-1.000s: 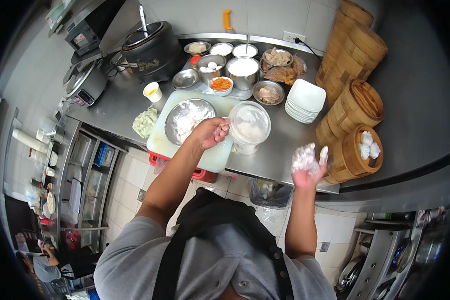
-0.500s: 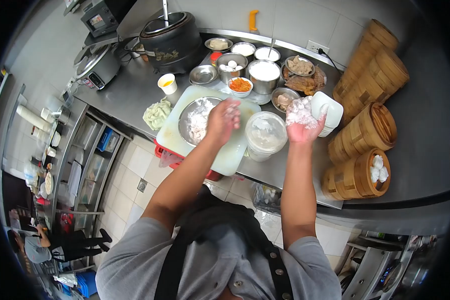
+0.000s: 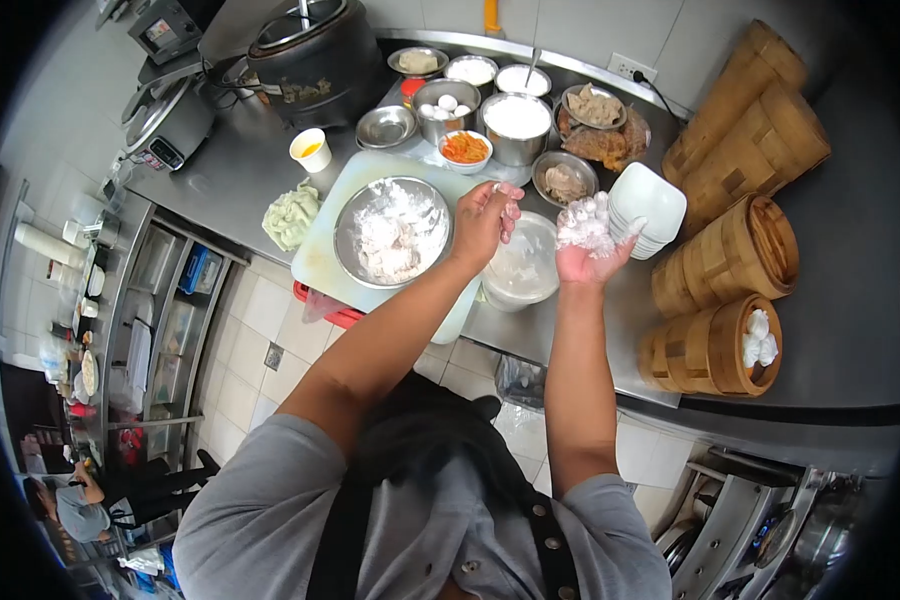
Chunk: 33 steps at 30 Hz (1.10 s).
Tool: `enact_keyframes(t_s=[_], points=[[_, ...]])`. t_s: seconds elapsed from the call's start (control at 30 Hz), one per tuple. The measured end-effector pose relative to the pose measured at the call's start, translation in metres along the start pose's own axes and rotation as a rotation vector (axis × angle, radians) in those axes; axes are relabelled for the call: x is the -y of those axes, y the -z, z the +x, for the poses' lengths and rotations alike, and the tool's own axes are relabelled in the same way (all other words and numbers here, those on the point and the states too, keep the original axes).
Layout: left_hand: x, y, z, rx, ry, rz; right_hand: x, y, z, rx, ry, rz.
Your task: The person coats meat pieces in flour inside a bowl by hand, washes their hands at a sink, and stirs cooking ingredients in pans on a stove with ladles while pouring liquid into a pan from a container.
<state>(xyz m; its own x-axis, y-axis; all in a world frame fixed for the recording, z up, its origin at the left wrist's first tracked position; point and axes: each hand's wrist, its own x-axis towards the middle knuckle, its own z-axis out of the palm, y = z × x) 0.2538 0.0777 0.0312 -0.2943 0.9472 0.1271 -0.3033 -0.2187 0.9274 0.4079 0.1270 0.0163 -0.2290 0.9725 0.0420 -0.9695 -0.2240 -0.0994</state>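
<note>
My left hand (image 3: 487, 222) is raised between the steel bowl of white powder (image 3: 390, 232) and the round tub (image 3: 522, 262). Its fingers are curled together, with white on the tips; whatever they hold is too small to make out. Palm up, my right hand (image 3: 592, 240) is beside the stacked white dishes (image 3: 649, 205), its thumb apart. Thick white powder coats its fingers, and I cannot tell whether a lump lies among them. The bowl stands on a pale cutting board (image 3: 322, 252); lumps show in its powder.
Bamboo steamers (image 3: 725, 255) stand at the right. Behind are a bowl of eggs (image 3: 447, 106), a bowl of orange shreds (image 3: 465, 148) and a meat dish (image 3: 564, 182). A green cloth (image 3: 291, 215) and yellow-filled cup (image 3: 311, 150) are left. A person (image 3: 85, 505) stands far off.
My left hand has moved right, away from the bowl, and its fingers look more curled. My right hand has shifted slightly left and up. The whole view has shifted a little.
</note>
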Motion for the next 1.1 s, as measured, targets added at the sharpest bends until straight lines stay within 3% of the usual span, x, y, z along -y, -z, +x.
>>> enact_keyframes(t_s=[0.1, 0.2, 0.3, 0.4, 0.47, 0.53, 0.6, 0.67, 0.77, 0.93, 1.03, 1.1], points=[[0.001, -0.002, -0.002, -0.020, -0.018, 0.072, 0.004, 0.001, -0.001, 0.075, 0.002, 0.027], [0.000, -0.003, -0.002, -0.022, -0.021, 0.062, 0.002, -0.004, 0.000, -0.061, 0.071, 0.022], [0.003, 0.008, 0.006, -0.082, -0.087, -0.177, 0.014, 0.013, 0.004, 0.052, 0.003, 0.049], [0.003, 0.038, 0.008, -0.395, 0.031, -0.568, 0.049, 0.054, -0.005, 0.275, -0.018, 0.167], [0.023, 0.070, 0.005, -0.519, 0.180, -0.542, 0.066, 0.070, -0.026, 0.179, 0.062, 0.158], [0.023, 0.081, -0.009, -0.370, 0.444, -0.322, 0.077, 0.085, -0.051, 0.326, -0.014, 0.136], [0.016, 0.087, -0.022, -0.199, 0.622, -0.195, 0.081, 0.086, -0.089, 0.121, -0.008, 0.121], [0.002, 0.089, -0.037, -0.003, 0.733, -0.164, 0.089, 0.094, -0.123, 0.114, -0.069, 0.090], [-0.023, 0.073, -0.054, 0.074, 0.815, -0.186, 0.098, 0.101, -0.163, 0.074, -0.085, 0.077], [-0.006, 0.072, -0.058, 0.099, 0.832, -0.336, 0.109, 0.083, -0.196, -0.089, 0.015, 0.058], [0.000, 0.055, -0.056, 0.098, 0.855, -0.324, 0.115, 0.085, -0.193, 0.165, -0.008, 0.079], [0.002, 0.041, -0.056, 0.101, 0.832, -0.356, 0.112, 0.073, -0.195, -0.069, 0.009, 0.053]])
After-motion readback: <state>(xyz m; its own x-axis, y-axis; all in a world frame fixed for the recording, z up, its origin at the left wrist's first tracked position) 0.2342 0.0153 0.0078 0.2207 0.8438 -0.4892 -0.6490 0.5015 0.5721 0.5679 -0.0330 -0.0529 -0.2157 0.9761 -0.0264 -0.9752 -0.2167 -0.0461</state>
